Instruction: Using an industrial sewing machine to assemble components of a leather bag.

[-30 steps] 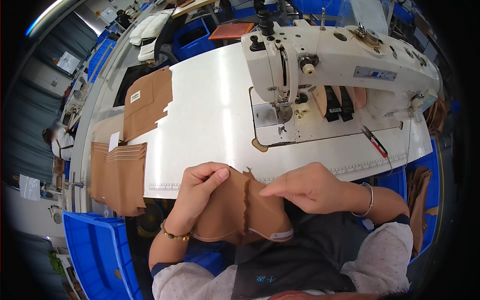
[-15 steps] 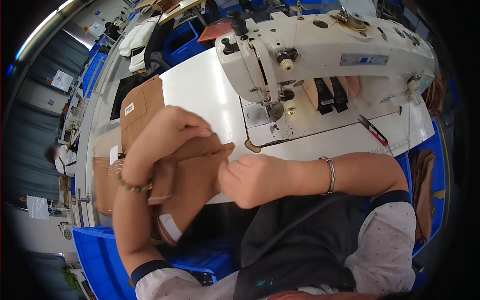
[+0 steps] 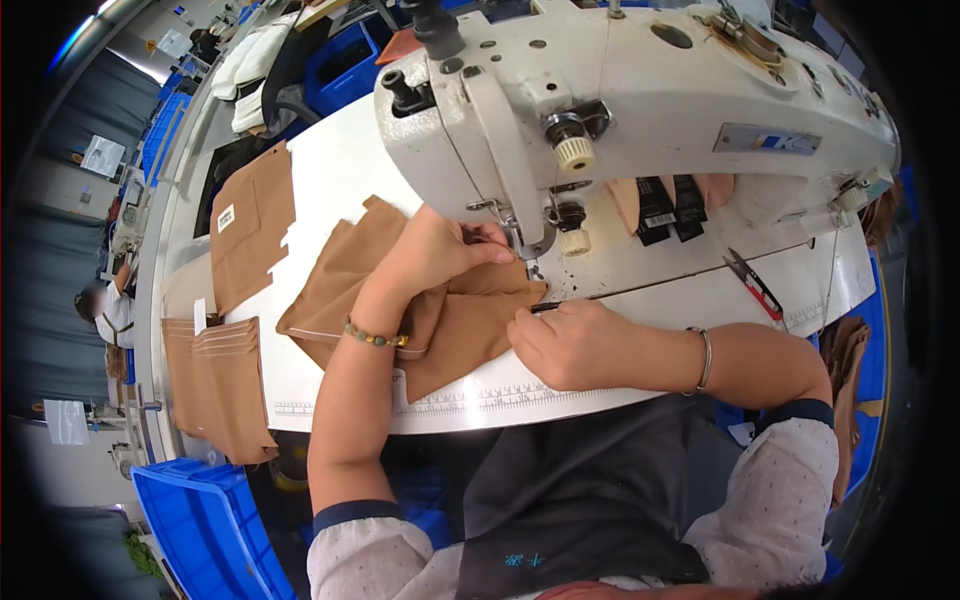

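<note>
Brown fabric (image 3: 340, 270) lies folded on the white sewing table (image 3: 355, 170) at the front of the white sewing machine (image 3: 660, 90). My left hand (image 3: 435, 255) pinches the fabric at the needle and presser foot (image 3: 520, 240), partly hidden by the machine head. My right hand (image 3: 570, 345) is curled at the fabric's right edge, just below the needle plate. A thin dark object shows at its fingertips; what it grips is unclear. Thread snips (image 3: 755, 285) with red and black handles lie to the right. Pink pieces with black labels (image 3: 655, 210) lie under the machine arm.
Brown cut pieces (image 3: 250, 220) and a pleated stack (image 3: 215, 380) lie at the left. Blue bins (image 3: 200, 520) stand at lower left, behind and at right (image 3: 865, 300), the right one holding brown fabric. A co-worker (image 3: 110, 315) sits at far left; white bundles (image 3: 245, 60) lie behind.
Both hands have moved forward from near my lap to the machine, carrying the brown fabric onto the table under the needle area. The fabric has turned and now lies flatter.
</note>
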`<state>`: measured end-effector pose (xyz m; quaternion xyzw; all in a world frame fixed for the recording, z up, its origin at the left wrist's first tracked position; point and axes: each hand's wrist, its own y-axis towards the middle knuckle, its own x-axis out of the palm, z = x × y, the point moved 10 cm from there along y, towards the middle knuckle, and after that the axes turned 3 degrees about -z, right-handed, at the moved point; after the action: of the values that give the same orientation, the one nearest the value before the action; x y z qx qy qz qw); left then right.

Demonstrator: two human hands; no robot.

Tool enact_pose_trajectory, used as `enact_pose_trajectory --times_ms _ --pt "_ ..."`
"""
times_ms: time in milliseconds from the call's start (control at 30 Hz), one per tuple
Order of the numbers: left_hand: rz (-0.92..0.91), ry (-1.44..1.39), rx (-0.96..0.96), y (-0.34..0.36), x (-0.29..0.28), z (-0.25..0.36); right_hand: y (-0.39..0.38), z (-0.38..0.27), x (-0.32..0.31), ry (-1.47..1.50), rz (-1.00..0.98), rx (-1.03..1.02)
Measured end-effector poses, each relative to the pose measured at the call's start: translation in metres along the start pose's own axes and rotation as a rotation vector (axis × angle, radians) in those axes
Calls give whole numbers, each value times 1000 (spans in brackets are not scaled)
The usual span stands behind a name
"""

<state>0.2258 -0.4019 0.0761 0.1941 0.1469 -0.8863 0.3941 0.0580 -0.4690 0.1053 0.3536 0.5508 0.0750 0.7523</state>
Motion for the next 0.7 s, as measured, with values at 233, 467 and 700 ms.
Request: enact_pose_trajectory --times_ms 233,467,700 --pt "25 99 -55 -7 -6 3 -1 -1 6 -42 -144 -20" --pt "122 188 -92 -6 -11 9 -4 -2 6 -85 -154 -13" --pt "210 314 147 7 -14 25 -3 11 -1 -152 -61 19"
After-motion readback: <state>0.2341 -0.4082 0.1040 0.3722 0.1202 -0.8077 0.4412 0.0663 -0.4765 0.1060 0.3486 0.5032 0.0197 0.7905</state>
